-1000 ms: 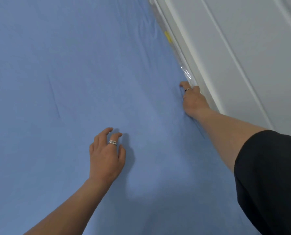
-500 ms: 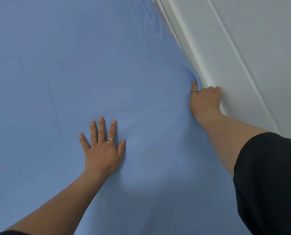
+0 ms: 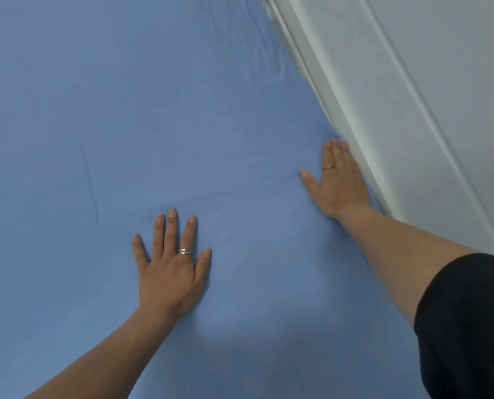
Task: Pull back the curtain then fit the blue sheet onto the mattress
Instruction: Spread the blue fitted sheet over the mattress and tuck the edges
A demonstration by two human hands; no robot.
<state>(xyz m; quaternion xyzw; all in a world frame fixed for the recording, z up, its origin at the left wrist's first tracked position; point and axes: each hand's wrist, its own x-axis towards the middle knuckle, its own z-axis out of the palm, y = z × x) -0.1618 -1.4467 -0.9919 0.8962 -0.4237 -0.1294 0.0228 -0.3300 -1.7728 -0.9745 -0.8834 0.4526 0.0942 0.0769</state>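
The blue sheet point(image 3: 124, 110) covers the mattress and fills most of the view, mostly smooth, with small wrinkles near its far right edge. My left hand point(image 3: 171, 266) lies flat on the sheet, palm down, fingers spread, a ring on one finger. My right hand point(image 3: 337, 182) also rests flat and open on the sheet, pressed along its right edge against the white frame, holding nothing. No curtain is visible.
A white panelled wall or bed frame point(image 3: 398, 110) runs diagonally along the right side of the mattress. A strip of clear plastic wrap point(image 3: 294, 63) shows between the sheet's edge and the frame at the far end. My black sleeve point(image 3: 470, 326) fills the lower right corner.
My right hand came out from the gap by the frame and opened flat on the sheet. My left hand went from raised and curled to pressed flat, fingers spread.
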